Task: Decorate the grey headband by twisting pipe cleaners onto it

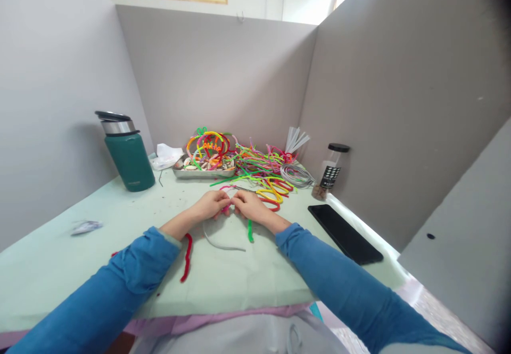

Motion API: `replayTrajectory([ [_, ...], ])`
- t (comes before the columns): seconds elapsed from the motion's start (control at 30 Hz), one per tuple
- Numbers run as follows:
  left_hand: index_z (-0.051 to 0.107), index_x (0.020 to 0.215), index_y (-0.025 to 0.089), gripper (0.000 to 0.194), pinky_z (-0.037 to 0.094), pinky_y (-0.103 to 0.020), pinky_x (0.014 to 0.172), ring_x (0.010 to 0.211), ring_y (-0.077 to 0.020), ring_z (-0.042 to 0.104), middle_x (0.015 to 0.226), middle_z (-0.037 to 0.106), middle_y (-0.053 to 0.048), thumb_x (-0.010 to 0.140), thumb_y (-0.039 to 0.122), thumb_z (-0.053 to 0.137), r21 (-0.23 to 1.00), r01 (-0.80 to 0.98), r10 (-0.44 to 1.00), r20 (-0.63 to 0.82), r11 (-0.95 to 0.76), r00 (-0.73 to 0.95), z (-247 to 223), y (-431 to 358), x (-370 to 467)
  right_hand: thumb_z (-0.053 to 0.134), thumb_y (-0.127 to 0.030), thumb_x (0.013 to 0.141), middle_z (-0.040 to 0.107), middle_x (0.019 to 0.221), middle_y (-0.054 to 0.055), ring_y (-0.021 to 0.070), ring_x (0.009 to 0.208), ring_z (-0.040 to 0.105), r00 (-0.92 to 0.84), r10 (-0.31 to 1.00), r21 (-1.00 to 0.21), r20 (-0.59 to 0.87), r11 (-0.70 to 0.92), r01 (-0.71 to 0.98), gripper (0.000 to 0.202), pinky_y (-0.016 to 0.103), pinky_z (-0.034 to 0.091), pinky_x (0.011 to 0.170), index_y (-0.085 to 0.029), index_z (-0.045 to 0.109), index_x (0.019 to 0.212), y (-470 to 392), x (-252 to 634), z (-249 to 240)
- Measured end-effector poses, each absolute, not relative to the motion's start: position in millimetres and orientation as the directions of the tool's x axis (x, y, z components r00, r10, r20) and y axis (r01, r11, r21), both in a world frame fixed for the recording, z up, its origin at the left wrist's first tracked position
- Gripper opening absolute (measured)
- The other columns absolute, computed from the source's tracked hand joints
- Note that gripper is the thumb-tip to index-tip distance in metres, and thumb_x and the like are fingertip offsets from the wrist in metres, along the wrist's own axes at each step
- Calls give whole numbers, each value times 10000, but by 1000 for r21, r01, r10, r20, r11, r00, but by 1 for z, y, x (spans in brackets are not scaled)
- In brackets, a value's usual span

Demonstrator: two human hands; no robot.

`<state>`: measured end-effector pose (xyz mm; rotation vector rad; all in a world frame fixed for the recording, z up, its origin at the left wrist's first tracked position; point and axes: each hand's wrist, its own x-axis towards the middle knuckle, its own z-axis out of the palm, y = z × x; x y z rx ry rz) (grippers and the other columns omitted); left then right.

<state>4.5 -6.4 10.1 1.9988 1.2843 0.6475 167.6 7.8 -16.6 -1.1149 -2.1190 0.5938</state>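
On a pale green tabletop (120, 269), a person's left hand (213, 205) and right hand (246, 206) meet just in front of a metal tray (203, 174), fingertips pinched together on a pink pipe cleaner (225, 210). Scissors (263, 195) lie right of the tray, just beyond the right hand; a teal bottle (130, 159) stands to the tray's left.

Rm L of hands (211, 205); scissors (263, 192) blk fwd R.

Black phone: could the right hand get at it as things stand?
Probably yes: the black phone lies uncovered to the right of the right hand, with nothing visible blocking the way, though that hand would likely have to leave the pink piece first.
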Motion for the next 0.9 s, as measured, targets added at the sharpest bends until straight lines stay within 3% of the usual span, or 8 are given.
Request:
replayTrajectory([
  [0.27,520,689,153,435,297,-203,413,373,-70,385,489,538,21,736,582,465,730,615,912,27,-297,409,9,-5,1,436,-258,873,586,649,-14,83,559,481,-433,833,-639,344,546,542,208,195,328,541,-157,577,759,9,168,-18],
  [0.6,514,775,150,435,288,-195,400,384,-57,387,629,616,-7,722,581,485,759,574,894,23,-307,448,9,-6,1,452,-248,859,588,645,-15,81,557,473,-424,838,-639,343,539,549,183,191,323,541,-159,578,760,8,168,-16],
  [0.9,486,676,162,443,288,-199,391,352,-55,362,512,555,21,720,603,475,750,593,908,26,-294,418,8,-4,2,446,-271,870,589,646,-16,83,543,477,-435,833,-647,341,544,534,198,194,328,531,-158,583,781,9,168,-19],
])
